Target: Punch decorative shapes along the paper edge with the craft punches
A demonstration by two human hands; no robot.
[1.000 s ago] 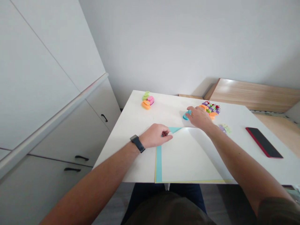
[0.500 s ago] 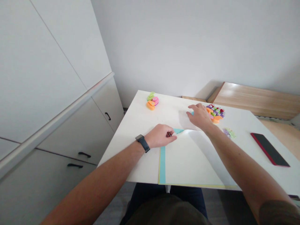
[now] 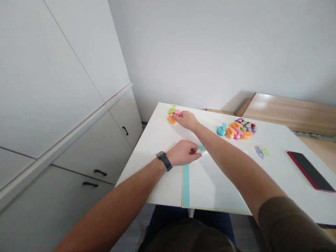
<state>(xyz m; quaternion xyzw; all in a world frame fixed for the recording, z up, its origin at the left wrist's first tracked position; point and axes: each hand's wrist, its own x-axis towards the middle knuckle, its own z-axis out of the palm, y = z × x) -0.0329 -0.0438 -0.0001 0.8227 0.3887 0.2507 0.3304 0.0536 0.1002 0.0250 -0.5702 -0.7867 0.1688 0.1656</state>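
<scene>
My left hand, with a dark watch on its wrist, is closed in a pinch at the upper left corner of a white sheet of paper. That corner is lifted, and beneath it shows a light blue sheet with a thin yellow edge under it. Stretched across to the far left, my right hand has its fingers apart over an orange craft punch and a pink craft punch. A green craft punch stands just behind them. My fingers partly hide the pink one.
A blue punch stands beside several orange and pink punches at the back right. Behind these sit small round figures with eyes. Small paper pieces and a black, red-edged slab lie to the right. White cabinets stand left.
My right hand has moved left from the blue punch to the orange and pink punches at the far left. My left hand stays at the paper's corner. The view has shifted slightly.
</scene>
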